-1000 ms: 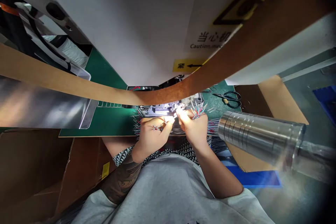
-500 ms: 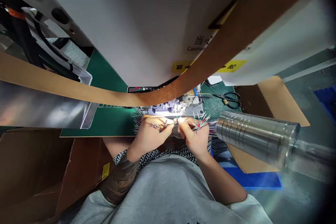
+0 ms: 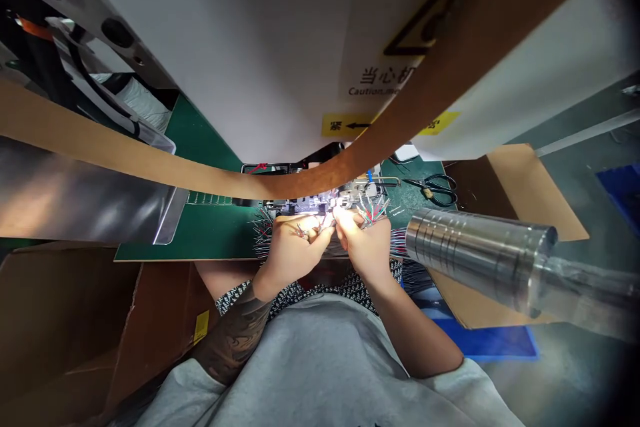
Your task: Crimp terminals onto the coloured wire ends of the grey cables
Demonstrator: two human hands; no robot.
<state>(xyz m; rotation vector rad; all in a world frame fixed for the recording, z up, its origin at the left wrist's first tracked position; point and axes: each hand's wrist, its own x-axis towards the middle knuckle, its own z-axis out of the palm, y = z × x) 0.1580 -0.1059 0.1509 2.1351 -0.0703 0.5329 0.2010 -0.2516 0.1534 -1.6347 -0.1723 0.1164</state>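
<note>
My left hand (image 3: 295, 253) is closed, with thin wire ends (image 3: 302, 232) poking out between its fingers. My right hand (image 3: 369, 250) is pinched too, and a fan of red, green and white wires (image 3: 374, 212) sticks up from behind its knuckles. Both sets of fingertips meet under a bright light at the front of a small metal machine (image 3: 313, 203). What exactly lies between the fingertips is too small and overexposed to make out. More wire ends (image 3: 261, 233) stand on the table just left of my left hand.
A brown strip (image 3: 210, 181) hangs across the view before a white machine housing (image 3: 280, 80). Black-handled scissors (image 3: 437, 189) lie on the green table (image 3: 205, 233). A shiny metal cylinder (image 3: 480, 257) juts in at right. Cardboard boxes (image 3: 535, 193) and a blue tray (image 3: 500, 341) stand beyond.
Both hands have moved slightly forward, closer to the lit machine. The wires in my right hand have shifted up and left with it. The fingertips now sit at the machine's front.
</note>
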